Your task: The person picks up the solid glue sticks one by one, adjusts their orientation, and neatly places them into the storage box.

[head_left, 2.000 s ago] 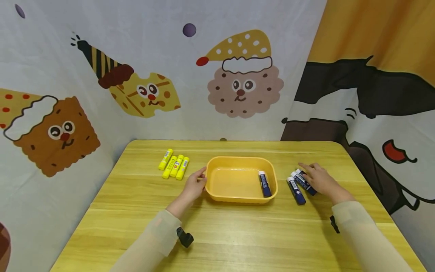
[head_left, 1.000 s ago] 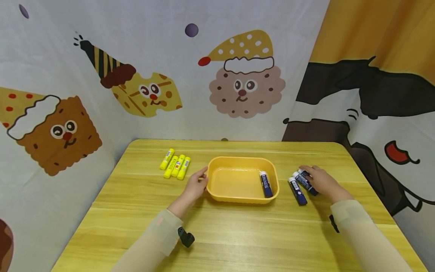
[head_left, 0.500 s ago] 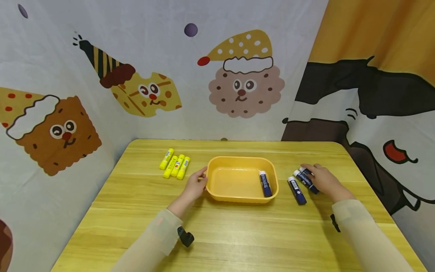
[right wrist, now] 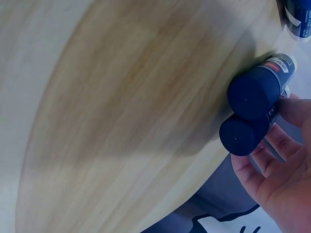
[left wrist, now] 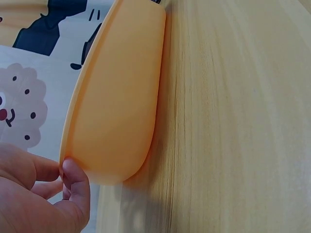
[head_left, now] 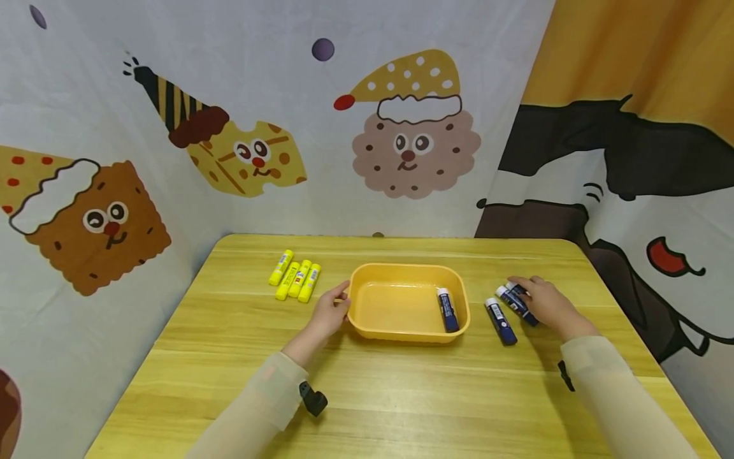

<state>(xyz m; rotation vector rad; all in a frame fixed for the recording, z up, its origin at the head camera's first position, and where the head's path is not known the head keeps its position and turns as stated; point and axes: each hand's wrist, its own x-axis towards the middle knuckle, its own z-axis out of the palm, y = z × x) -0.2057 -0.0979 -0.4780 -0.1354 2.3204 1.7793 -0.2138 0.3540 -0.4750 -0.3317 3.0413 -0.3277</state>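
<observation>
With my left hand I pinch the left rim of a yellow-orange plastic tray; in the left wrist view the thumb presses its outer wall. One dark blue glue stick with a white cap lies inside, at the right end. Right of the tray, my right hand grips the farthest blue glue stick between thumb and fingers, partly hiding it. Touching it is a second blue glue stick. A third blue glue stick lies apart, nearer the tray.
Several yellow glue sticks lie side by side at the back left of the wooden table. Behind the table's back edge hangs a white cloth printed with cartoon figures.
My right fingers have come down from over the pair of blue glue sticks onto the farthest one. The pair has shifted slightly to the right. My left hand stays on the tray.
</observation>
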